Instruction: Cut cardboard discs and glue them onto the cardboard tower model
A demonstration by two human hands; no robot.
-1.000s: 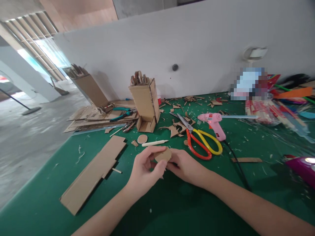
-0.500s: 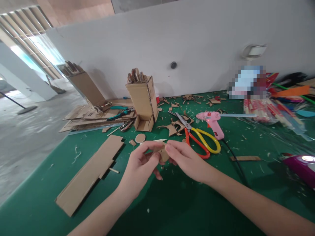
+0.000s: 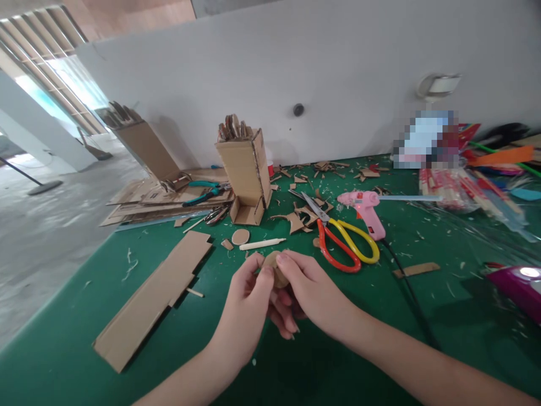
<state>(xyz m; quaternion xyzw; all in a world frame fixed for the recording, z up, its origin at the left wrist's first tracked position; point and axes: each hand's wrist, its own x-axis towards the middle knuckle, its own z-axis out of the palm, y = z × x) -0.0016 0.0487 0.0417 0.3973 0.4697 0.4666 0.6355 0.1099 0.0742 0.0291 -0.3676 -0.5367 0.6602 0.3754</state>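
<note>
A small round cardboard disc (image 3: pixel 276 269) is pinched between both hands above the green table. My left hand (image 3: pixel 253 299) grips its left side with thumb and fingers. On its right, my right hand (image 3: pixel 308 282) presses a thumb on the face, fingers curled behind. Just beyond them lie a cream-coloured pen-like stick (image 3: pixel 262 244) and another cardboard disc (image 3: pixel 240 237). Scissors with one red and one yellow handle (image 3: pixel 338 237) rest beyond my right hand, blades partly apart.
A tall cardboard box holder (image 3: pixel 243 175) stands behind the discs. At right are a pink glue gun (image 3: pixel 366 208) with its cord and a purple object (image 3: pixel 518 290). A long cardboard strip (image 3: pixel 152 301) lies left; teal-handled pliers (image 3: pixel 203 192) lie on stacked cardboard (image 3: pixel 131 206).
Both hands have come slightly lower and nearer with the disc, which now shows its face more. The cream stick, partly covered before, is in full view.
</note>
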